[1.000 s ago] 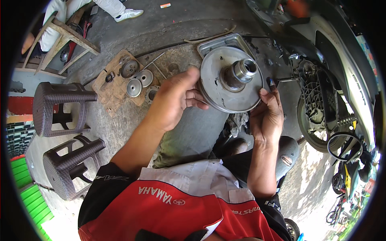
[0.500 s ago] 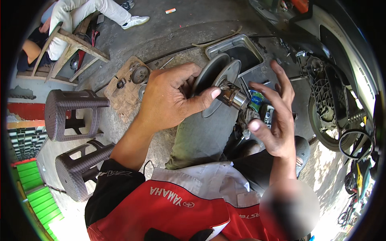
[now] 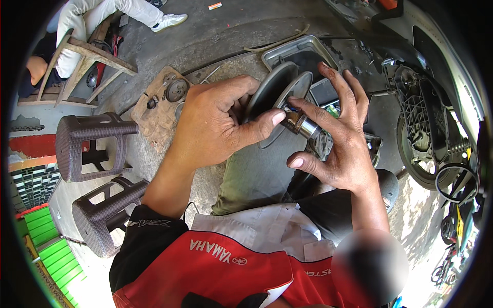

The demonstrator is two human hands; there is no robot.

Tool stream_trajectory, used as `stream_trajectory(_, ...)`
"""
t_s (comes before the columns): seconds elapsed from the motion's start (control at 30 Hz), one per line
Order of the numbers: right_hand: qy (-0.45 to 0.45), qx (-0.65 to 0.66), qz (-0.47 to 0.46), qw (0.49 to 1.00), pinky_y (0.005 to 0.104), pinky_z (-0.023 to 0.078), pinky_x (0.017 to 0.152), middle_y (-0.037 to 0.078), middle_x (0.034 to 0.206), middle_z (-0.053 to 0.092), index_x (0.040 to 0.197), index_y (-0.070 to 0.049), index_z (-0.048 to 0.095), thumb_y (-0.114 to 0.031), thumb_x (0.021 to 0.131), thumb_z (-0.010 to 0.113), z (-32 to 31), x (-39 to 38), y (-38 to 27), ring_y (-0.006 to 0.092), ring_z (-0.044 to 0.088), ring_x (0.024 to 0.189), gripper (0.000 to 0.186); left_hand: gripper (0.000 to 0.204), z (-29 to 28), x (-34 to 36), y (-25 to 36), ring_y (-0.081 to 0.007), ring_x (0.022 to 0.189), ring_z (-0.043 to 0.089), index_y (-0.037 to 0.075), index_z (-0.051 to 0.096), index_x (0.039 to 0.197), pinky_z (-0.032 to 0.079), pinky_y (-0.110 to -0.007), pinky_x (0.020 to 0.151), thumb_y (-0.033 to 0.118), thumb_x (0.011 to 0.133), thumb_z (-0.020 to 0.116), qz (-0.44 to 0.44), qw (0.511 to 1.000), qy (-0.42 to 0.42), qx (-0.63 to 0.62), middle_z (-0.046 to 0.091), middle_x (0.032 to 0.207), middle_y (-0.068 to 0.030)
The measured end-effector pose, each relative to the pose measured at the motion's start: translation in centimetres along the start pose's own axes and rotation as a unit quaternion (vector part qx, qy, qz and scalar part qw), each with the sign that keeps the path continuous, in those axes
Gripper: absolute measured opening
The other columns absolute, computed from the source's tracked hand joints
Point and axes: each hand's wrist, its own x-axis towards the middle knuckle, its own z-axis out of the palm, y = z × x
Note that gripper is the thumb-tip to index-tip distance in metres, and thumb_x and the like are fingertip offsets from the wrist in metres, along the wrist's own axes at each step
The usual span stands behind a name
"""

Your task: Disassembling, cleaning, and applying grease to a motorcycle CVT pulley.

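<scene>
My left hand grips a scooter's driven pulley, two round metal discs with a short shaft between them, held tilted above my lap. The thumb presses beside the hub, and the other fingers wrap behind the rear disc. A greasy brown collar and a shiny metal sleeve stick out from the disc toward my right hand. That hand is open with its fingers spread. Its index fingertip reaches the hub beside the disc, while its thumb stays apart below the sleeve.
A metal tray with dark contents lies beyond the pulley. Greasy parts rest on cardboard to the left, near two brown plastic stools. A partly dismantled scooter stands right. Someone in pale trousers sits by a wooden stool.
My right hand has moved left and closer to the pulley, bringing its index fingertip to the hub. My left hand keeps its grip, with the pulley nearly still.
</scene>
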Motion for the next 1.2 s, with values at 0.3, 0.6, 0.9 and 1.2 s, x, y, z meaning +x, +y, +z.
stream_trajectory(0.3, -0.020, -0.137, -0.060, 0.989, 0.0615, 0.013, 0.121, 0.015, 0.157, 0.046, 0.124, -0.026, 0.079, -0.092, 0.059, 0.065, -1.9, 0.3, 1.8, 0.0446, 0.020, 0.151, 0.094, 0.036, 0.2, 0.9, -0.5, -0.0063, 0.064, 0.060, -0.002, 0.073, 0.100, 0.047, -0.023, 0.058, 0.028, 0.085, 0.087, -0.007, 1.000, -0.025, -0.012, 0.069, 0.075, -0.0015)
stream_trajectory(0.6, 0.025, -0.067, -0.063, 0.995, 0.0606, 0.014, 0.121, 0.018, 0.155, 0.047, 0.118, -0.021, 0.081, -0.098, 0.064, 0.055, -1.6, 0.9, 1.8, 0.0470, 0.022, 0.150, 0.098, 0.033, -0.2, 0.7, -1.4, -0.0055, 0.060, 0.058, -0.001, 0.073, 0.098, 0.045, -0.023, 0.054, 0.027, 0.087, 0.086, 0.006, 0.999, -0.016, -0.028, 0.067, 0.070, -0.0019)
stream_trajectory(0.9, 0.280, 0.201, 0.249, 0.905, 0.0317, 0.043, 0.106, 0.013, 0.125, 0.071, 0.134, -0.001, 0.063, -0.030, 0.098, 0.072, -0.3, -0.5, 22.2, 0.0214, 0.064, 0.118, 0.047, 0.033, 2.6, -0.5, -3.7, -0.0138, 0.088, 0.069, -0.006, 0.069, 0.111, 0.054, -0.027, 0.081, 0.024, 0.096, 0.072, -0.154, 0.899, 0.124, -0.391, 0.074, 0.100, -0.0088)
stream_trajectory(1.2, 0.080, -0.052, 0.613, 0.785, 0.0459, 0.050, 0.108, 0.028, 0.134, 0.065, 0.142, -0.001, 0.052, -0.044, 0.080, 0.077, 18.6, -16.7, 35.1, 0.0419, 0.062, 0.128, 0.080, 0.038, 5.7, -2.3, -7.3, -0.0150, 0.100, 0.067, -0.006, 0.065, 0.120, 0.051, -0.029, 0.089, 0.026, 0.100, 0.069, -0.208, 0.886, 0.109, -0.401, 0.071, 0.110, -0.0096)
